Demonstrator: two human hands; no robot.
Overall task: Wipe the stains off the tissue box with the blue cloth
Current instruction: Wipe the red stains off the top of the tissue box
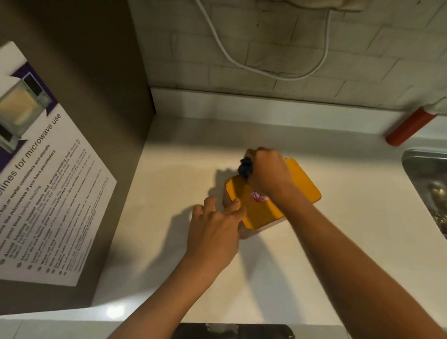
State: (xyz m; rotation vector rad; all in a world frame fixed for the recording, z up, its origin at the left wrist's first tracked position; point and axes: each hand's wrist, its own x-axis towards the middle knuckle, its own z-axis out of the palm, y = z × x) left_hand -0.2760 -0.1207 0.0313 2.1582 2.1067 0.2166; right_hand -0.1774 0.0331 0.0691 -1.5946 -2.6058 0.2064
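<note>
Left hand [215,230], nearest, fingers straight, braces the box [272,196] at its near-left edge on the counter [166,167]. Right hand [268,173] clenches the bunched cloth [245,168] against the lid's far-left corner. Wiping looks underway; a pinkish mark mid-lid seems left.

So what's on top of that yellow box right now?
On the yellow-topped tissue box the right hand presses a bunched dark blue cloth at its far corner. A pinkish patch shows mid-lid. The left hand steadies the near-left edge. Whatever lies under the cloth and forearm is hidden.
</note>
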